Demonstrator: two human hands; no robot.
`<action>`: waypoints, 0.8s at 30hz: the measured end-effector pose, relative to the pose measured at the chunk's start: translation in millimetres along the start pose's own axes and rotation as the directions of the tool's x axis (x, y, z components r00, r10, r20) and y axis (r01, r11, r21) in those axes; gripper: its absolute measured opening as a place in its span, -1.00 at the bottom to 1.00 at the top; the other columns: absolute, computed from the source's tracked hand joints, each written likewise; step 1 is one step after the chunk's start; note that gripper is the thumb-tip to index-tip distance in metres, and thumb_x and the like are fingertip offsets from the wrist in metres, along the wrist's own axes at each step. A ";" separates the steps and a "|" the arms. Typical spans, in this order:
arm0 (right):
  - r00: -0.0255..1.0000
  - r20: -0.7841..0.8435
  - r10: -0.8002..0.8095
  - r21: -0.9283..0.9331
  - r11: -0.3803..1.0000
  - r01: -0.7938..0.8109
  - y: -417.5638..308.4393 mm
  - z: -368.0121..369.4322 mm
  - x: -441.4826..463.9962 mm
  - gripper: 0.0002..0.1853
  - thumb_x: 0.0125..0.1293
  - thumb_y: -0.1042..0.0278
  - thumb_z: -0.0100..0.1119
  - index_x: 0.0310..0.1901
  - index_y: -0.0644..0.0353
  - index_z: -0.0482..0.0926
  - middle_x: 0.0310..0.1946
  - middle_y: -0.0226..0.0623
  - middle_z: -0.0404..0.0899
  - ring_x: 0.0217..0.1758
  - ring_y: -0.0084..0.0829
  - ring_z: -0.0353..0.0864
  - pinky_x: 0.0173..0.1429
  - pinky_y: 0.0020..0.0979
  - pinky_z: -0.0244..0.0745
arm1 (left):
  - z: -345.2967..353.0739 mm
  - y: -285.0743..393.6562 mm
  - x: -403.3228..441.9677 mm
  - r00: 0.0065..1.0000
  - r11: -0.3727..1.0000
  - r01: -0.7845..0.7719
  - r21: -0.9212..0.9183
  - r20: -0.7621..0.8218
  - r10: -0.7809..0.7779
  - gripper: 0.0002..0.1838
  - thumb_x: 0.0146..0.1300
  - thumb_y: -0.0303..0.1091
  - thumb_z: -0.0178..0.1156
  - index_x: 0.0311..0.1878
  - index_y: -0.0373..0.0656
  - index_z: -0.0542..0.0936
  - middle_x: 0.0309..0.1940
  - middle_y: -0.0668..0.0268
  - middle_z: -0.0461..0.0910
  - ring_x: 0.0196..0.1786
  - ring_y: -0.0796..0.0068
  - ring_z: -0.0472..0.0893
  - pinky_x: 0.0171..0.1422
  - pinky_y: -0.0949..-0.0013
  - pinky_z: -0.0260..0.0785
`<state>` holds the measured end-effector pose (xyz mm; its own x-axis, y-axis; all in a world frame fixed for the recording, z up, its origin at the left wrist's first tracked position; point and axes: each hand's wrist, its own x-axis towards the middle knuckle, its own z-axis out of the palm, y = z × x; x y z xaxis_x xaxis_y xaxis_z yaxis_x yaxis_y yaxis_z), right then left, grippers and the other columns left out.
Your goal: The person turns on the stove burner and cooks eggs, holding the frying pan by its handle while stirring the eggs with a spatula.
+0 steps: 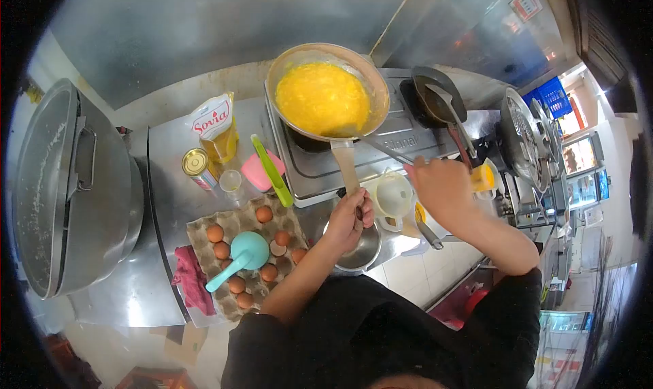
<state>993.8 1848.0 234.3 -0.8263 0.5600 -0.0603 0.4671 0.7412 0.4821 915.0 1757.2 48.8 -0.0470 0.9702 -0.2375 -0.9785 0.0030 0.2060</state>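
Observation:
My left hand is wrapped round the handle of a light-coloured frying pan. The pan sits over the left burner of a steel gas stove, with a layer of yellow beaten egg in it. In my closed right hand is a long thin grey utensil, reaching toward the pan's near edge; its tip is hard to make out. Below my hands are a steel bowl, partly hidden by my left arm, and a whitish jug.
Left of my arm, an egg tray holds several brown eggs and a turquoise ladle. Behind it stand an oil pouch, a can and a clear cup. A dark pan occupies the right burner. A large steel pot stands far left.

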 end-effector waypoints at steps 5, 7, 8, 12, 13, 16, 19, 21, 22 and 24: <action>0.994 -0.066 0.090 0.191 0.979 -0.076 -14.2 38.3 38.4 -0.62 0.35 0.11 -0.09 -0.49 0.16 0.56 -0.64 -0.22 0.56 -0.55 -0.24 0.61 -0.47 -0.24 0.49 | -2.3 -3.1 1.6 1.000 1.000 -0.006 0.018 -0.015 0.007 -0.80 0.36 -0.18 -0.04 -0.26 -0.10 0.36 -0.59 0.43 0.31 -0.61 0.58 0.32 -0.52 0.50 0.15; 0.999 0.032 0.038 0.116 0.992 -0.042 -12.6 34.3 54.3 -0.68 0.36 0.17 -0.12 -0.42 0.15 0.56 -0.52 -0.22 0.60 -0.42 -0.24 0.65 -0.38 -0.27 0.53 | -2.0 -4.4 0.1 1.000 1.000 -0.006 0.024 -0.013 0.006 -0.80 0.36 -0.18 -0.03 -0.26 -0.11 0.36 -0.59 0.43 0.31 -0.61 0.57 0.32 -0.52 0.49 0.15; 0.999 0.026 0.041 0.120 0.992 -0.044 -5.5 33.3 60.4 -0.68 0.36 0.17 -0.12 -0.42 0.15 0.56 -0.52 -0.22 0.60 -0.42 -0.24 0.65 -0.38 -0.27 0.53 | -1.1 -4.3 -0.2 1.000 1.000 -0.008 0.029 -0.017 0.009 -0.80 0.35 -0.18 -0.03 -0.25 -0.11 0.36 -0.58 0.42 0.30 -0.59 0.57 0.29 -0.50 0.50 0.12; 0.930 -0.340 -0.139 0.179 0.961 0.209 51.3 30.5 68.0 -0.53 0.37 0.07 -0.15 -0.45 0.32 0.57 -0.56 -0.07 0.56 -0.40 -0.10 0.59 -0.33 -0.12 0.44 | -2.6 -3.1 1.0 1.000 1.000 -0.011 0.019 0.001 0.011 -0.80 0.34 -0.18 -0.03 -0.24 -0.10 0.37 -0.57 0.43 0.29 -0.58 0.57 0.28 -0.48 0.51 0.11; 0.965 -0.259 -0.035 0.407 0.902 0.141 66.3 27.3 65.7 -0.52 0.36 0.07 -0.14 -0.46 0.33 0.56 -0.63 -0.10 0.52 -0.51 -0.17 0.55 -0.41 -0.18 0.39 | -2.5 -2.5 0.7 1.000 1.000 -0.026 0.013 0.000 0.026 -0.80 0.34 -0.18 -0.03 -0.24 -0.10 0.37 -0.57 0.43 0.29 -0.58 0.57 0.28 -0.48 0.51 0.11; 0.993 0.034 0.113 0.725 0.681 -0.102 93.8 22.8 62.2 -0.52 0.36 0.08 -0.12 -0.50 0.34 0.53 -0.72 -0.21 0.46 -0.66 -0.36 0.45 -0.54 -0.32 0.29 | -2.9 -2.1 1.9 1.000 1.000 -0.020 0.005 0.011 0.020 -0.80 0.35 -0.17 -0.04 -0.26 -0.09 0.37 -0.58 0.44 0.29 -0.58 0.58 0.29 -0.49 0.51 0.13; 0.954 0.216 0.207 0.854 0.434 -0.288 109.3 67.8 63.1 -0.53 0.34 0.07 -0.09 -0.55 0.32 0.49 -0.79 -0.39 0.32 -0.77 -0.60 0.26 -0.65 -0.50 0.11 | -4.6 -6.1 3.9 0.999 0.999 -0.036 0.024 0.034 0.035 -0.79 0.37 -0.16 -0.05 -0.27 -0.09 0.35 -0.60 0.44 0.31 -0.58 0.57 0.34 -0.50 0.50 0.17; 0.941 0.235 0.244 0.905 0.298 -0.303 110.0 94.3 69.7 -0.54 0.33 0.06 -0.06 -0.55 0.30 0.50 -0.80 -0.40 0.32 -0.79 -0.59 0.25 -0.67 -0.49 0.10 | -4.2 -7.2 3.6 0.999 0.998 -0.044 0.041 0.033 0.043 -0.80 0.36 -0.17 -0.05 -0.26 -0.09 0.36 -0.59 0.45 0.29 -0.59 0.59 0.29 -0.49 0.50 0.15; 0.923 0.319 0.215 0.883 0.287 -0.372 108.5 96.8 69.9 -0.56 0.28 0.07 -0.02 -0.54 0.31 0.52 -0.78 -0.32 0.38 -0.74 -0.49 0.35 -0.61 -0.43 0.20 | -4.7 -7.3 3.7 0.998 0.998 -0.051 0.041 0.034 0.050 -0.80 0.36 -0.17 -0.05 -0.26 -0.09 0.36 -0.59 0.45 0.29 -0.59 0.59 0.29 -0.49 0.50 0.15; 0.950 0.212 0.231 0.856 0.425 -0.294 97.9 100.2 70.0 -0.59 0.28 0.09 0.00 -0.52 0.31 0.52 -0.78 -0.34 0.37 -0.72 -0.51 0.35 -0.59 -0.43 0.21 | -6.0 -7.7 3.7 0.998 0.998 -0.046 0.053 0.033 0.045 -0.80 0.36 -0.17 -0.05 -0.25 -0.09 0.36 -0.59 0.46 0.29 -0.59 0.59 0.30 -0.49 0.51 0.15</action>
<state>1013.2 1996.9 189.6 -0.6103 0.7812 -0.1312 0.7109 0.4671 -0.5258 921.1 1759.3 40.6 -0.0841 0.9768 -0.1969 -0.9634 -0.0292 0.2664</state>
